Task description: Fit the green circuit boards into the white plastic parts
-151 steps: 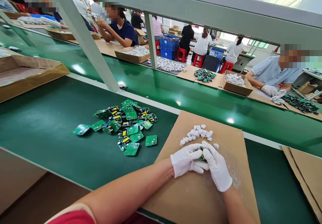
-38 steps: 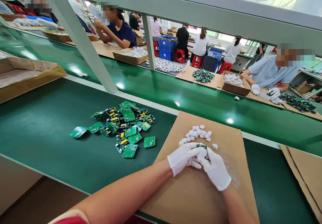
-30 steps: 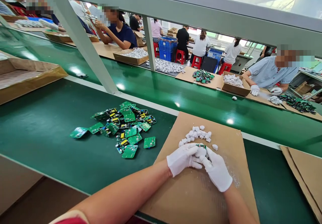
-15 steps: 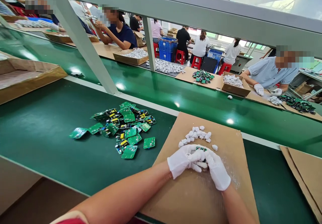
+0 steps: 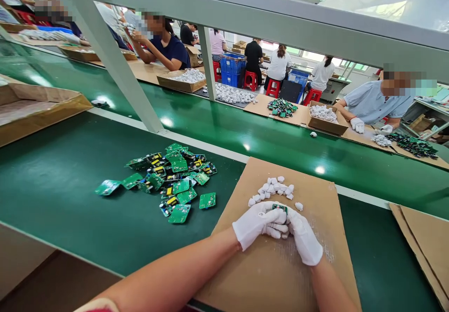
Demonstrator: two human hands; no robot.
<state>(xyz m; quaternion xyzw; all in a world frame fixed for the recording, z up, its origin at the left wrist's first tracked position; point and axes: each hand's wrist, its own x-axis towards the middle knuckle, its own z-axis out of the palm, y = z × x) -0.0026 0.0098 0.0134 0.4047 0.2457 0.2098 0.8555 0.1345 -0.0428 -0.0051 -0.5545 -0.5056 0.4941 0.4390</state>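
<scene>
Cardboard (image 5: pixel 266 274), brown and flat, lies on the smooth dark green worktop (image 5: pixel 52 162), right under the person's arms (image 5: pixel 175 265). Over it are the left hand (image 5: pixel 261 221) and the right hand (image 5: pixel 303 235), both in white cloth gloves (image 5: pixel 245 230). The left hand is curled up, and its thumb and fingers pinch a small green circuit board (image 5: pixel 279 207). The right hand is bent in too, and its fingers pinch the other side. The gloves hide most of the board. Just past the hands is a bunch of small white lumpy pieces (image 5: pixel 268 188), and one white piece (image 5: pixel 299 206) sits alone to the right. On the worktop to the left is a messy pile of green circuit boards (image 5: pixel 178 164) with yellow and black parts. A low brown cardboard box (image 5: pixel 45 116) is at the far left, and flat brown cardboard sheets (image 5: pixel 426 242) lie at the right. A shiny green band (image 5: pixel 210 120) runs behind. A slanted grey metal post (image 5: pixel 108 54) and a long grey bar (image 5: pixel 263 10) stand in the way and hide bits of the room. Past the band, a worker in a light blue shirt (image 5: pixel 372 99) is by a brown box (image 5: pixel 331 126) of white pieces (image 5: pixel 322 112). Farther back are blue plastic crates (image 5: pixel 232 68) and red plastic stools (image 5: pixel 250 80).
</scene>
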